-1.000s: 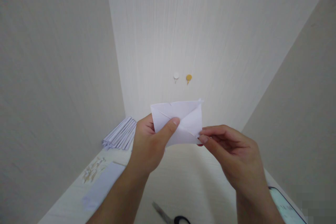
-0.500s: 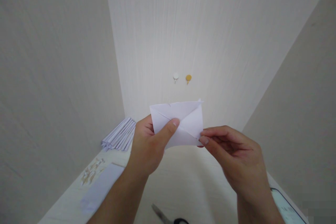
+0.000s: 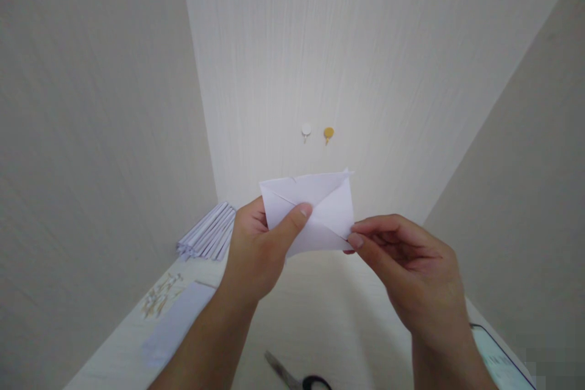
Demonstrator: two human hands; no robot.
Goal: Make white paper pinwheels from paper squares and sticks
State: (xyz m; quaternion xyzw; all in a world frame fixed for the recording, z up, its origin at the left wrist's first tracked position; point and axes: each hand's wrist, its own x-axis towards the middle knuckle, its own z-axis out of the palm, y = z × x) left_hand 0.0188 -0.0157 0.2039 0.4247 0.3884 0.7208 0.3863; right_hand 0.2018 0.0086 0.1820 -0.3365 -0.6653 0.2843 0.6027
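A folded white sheet of paper [image 3: 320, 204] with diagonal creases is held up in front of the back wall, above the desk. My left hand [image 3: 258, 253] grips its left side, thumb pressed on the front face and fingers behind. My right hand [image 3: 406, 271] pinches the lower right corner between thumb and forefinger. Both hands are closed on the paper.
A bundle of folded white paper strips [image 3: 208, 234] leans in the back left corner. A flat paper strip [image 3: 176, 323] and small scattered bits [image 3: 158, 298] lie on the desk's left. Scissors [image 3: 295, 375] lie at the near edge, a phone [image 3: 500, 362] at the right. Two pushpins [image 3: 317, 133] sit in the wall.
Almost nothing differs: the paper and both hands have drifted very slightly up and left, grips unchanged.
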